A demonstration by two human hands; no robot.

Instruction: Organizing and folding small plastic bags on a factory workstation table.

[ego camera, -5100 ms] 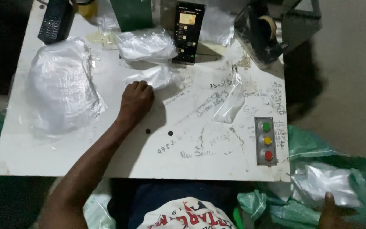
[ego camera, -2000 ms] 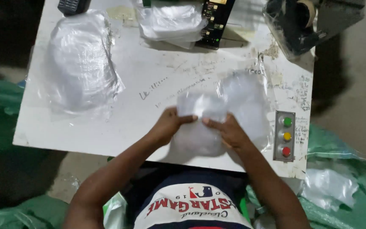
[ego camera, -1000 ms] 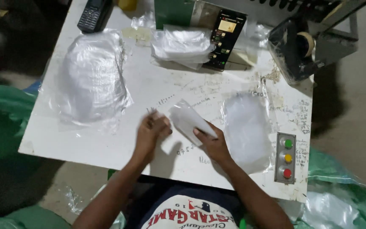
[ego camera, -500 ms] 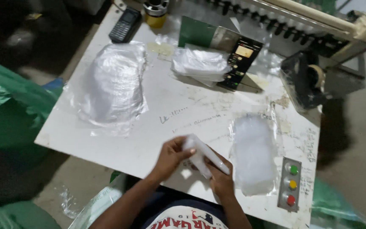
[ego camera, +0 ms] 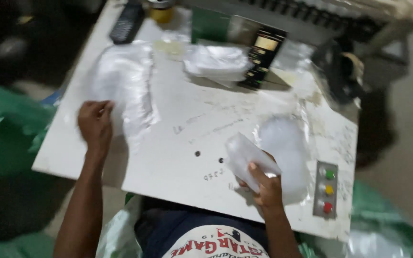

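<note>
Right hand [ego camera: 263,184] grips a folded white packet [ego camera: 247,160] above the white table [ego camera: 168,157] | left hand [ego camera: 94,125], fingers loosely curled, touches the clear bag stack [ego camera: 125,88] | best peeling only the top bag, judging by the slippery stack.

Two hands are in view: the left hand [ego camera: 94,125] and the right hand [ego camera: 264,187]. One white surface [ego camera: 178,157] carries the things. On it lie three heaps of clear plastic bags: a large pile [ego camera: 125,86] at the left, a smaller stack [ego camera: 218,63] at the back, and one bag [ego camera: 285,148] lying flat at the right. One more folded packet [ego camera: 247,159] is gripped in the fingers of the right hand. One panel [ego camera: 327,189] holds three round buttons, green, yellow and red. One dark handset [ego camera: 126,23] and one tape dispenser [ego camera: 342,71] stand at the back.
</note>
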